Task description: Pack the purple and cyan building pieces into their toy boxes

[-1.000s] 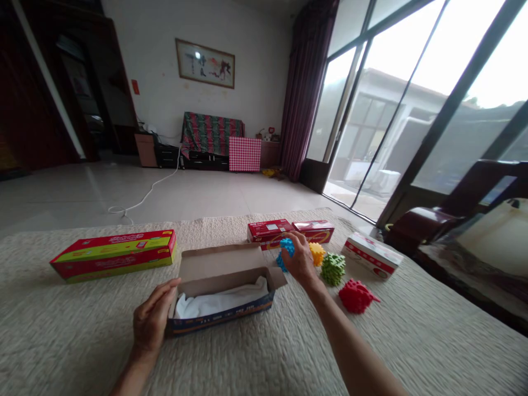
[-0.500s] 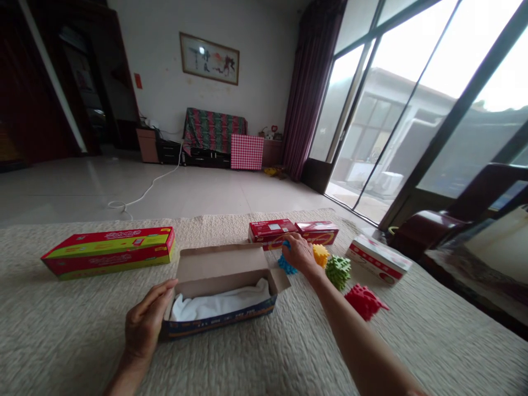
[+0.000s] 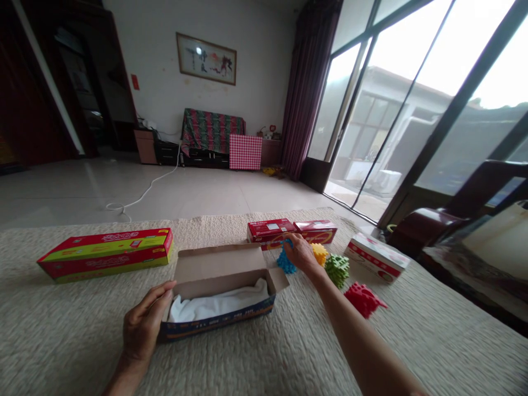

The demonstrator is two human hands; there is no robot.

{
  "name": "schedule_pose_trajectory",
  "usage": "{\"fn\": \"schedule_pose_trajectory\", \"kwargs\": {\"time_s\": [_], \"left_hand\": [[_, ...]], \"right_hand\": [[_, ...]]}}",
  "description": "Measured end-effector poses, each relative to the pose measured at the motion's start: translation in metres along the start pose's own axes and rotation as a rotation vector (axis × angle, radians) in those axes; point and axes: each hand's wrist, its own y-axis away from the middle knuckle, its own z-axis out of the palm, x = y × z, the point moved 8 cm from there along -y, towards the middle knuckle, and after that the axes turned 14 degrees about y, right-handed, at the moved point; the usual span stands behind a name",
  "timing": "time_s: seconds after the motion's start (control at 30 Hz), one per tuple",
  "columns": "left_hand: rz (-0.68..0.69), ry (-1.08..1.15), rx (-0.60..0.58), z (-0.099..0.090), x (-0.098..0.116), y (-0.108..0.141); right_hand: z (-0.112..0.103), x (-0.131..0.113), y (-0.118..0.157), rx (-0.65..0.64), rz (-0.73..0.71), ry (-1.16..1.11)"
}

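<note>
An open cardboard box (image 3: 218, 324) with a dark printed front holds a white cloth (image 3: 218, 303). My left hand (image 3: 144, 319) is closed on the box's left end, thumb and fingers pressed together at its wall. To the right of the box, my right hand (image 3: 300, 254) has its fingers closed on the top of a blue spiky block (image 3: 285, 263). Beside that hand sit a yellow spiky block (image 3: 319, 253), a green one (image 3: 337, 269) and a red one (image 3: 363, 300).
A long red and green box (image 3: 107, 254) lies left. Two dark red boxes (image 3: 271, 231) (image 3: 317, 230) stand behind the blue block, and a white and red box (image 3: 377, 257) lies right. All rest on a beige textured cover (image 3: 305, 341).
The view has shifted slightly. My right hand still touches the blue block, which shows a little more below the fingers. My left hand stays on the box.
</note>
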Motion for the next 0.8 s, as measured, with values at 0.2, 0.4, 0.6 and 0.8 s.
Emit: {"fn": "schedule_pose_trajectory", "kwargs": {"time_s": [0.2,0.4,0.6,0.8], "left_hand": [[-0.014,-0.011,-0.002,-0.001,-0.002,-0.001],[-0.05,0.011,0.013,0.0,0.0,0.001],[-0.042,0.009,0.009,0.0,0.0,0.001],[-0.048,0.008,0.008,0.001,-0.002,0.0]], "right_hand": [[-0.001,-0.003,0.001,-0.011,0.008,0.024],[0.0,-0.006,0.002,-0.033,0.08,0.072],[0.003,-0.001,-0.002,-0.028,0.123,-0.005],[-0.008,0.007,-0.004,0.018,0.139,-0.007]]}}
